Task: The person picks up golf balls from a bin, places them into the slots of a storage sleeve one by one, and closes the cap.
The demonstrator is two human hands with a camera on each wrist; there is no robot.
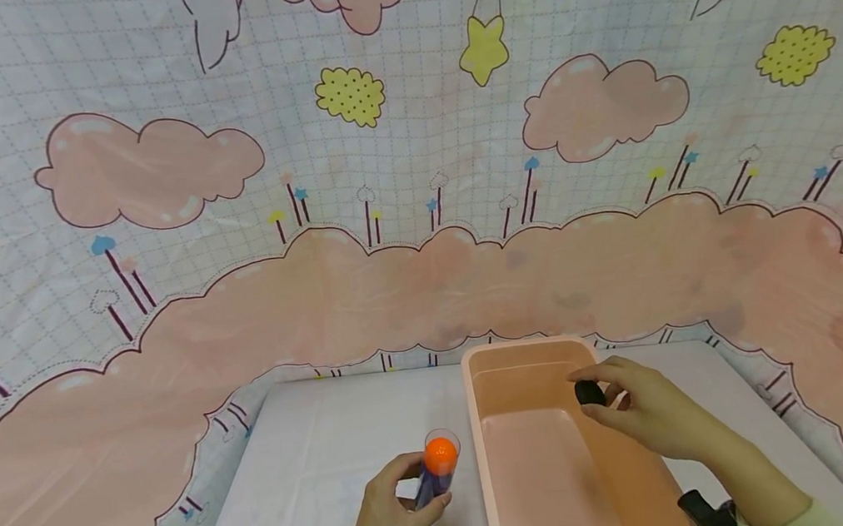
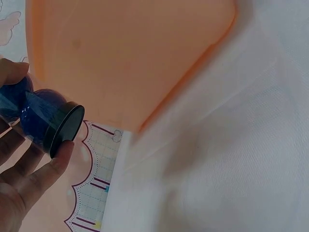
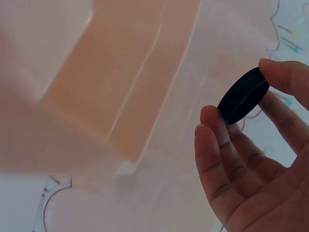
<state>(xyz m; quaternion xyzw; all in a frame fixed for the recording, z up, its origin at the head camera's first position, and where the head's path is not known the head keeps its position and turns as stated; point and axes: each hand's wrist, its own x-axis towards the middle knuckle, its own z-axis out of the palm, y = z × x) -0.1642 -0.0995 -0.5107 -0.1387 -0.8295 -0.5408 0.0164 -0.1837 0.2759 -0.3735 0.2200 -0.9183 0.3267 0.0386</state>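
My left hand [image 1: 393,503] grips a clear tube [image 1: 434,489] left of the bin, fingers and thumb around its sides. An orange ball [image 1: 441,455] sits at its uncovered upper end, with dark blue below. In the left wrist view, blue balls [image 2: 42,113] show through the wall, and a black cap [image 2: 67,128] covers the tube's lower end. Over the bin's right side, my right hand [image 1: 648,410] pinches a round black lid [image 1: 590,393] between thumb and fingers. The right wrist view shows this lid [image 3: 244,96] edge-on, held clear of the bin.
A peach plastic bin [image 1: 480,442] stands on the white table [image 1: 334,463], between my two hands. Behind and around the table hangs a cloth [image 1: 424,296] printed with clouds and stars. A black strap [image 1: 707,514] is near my right wrist.
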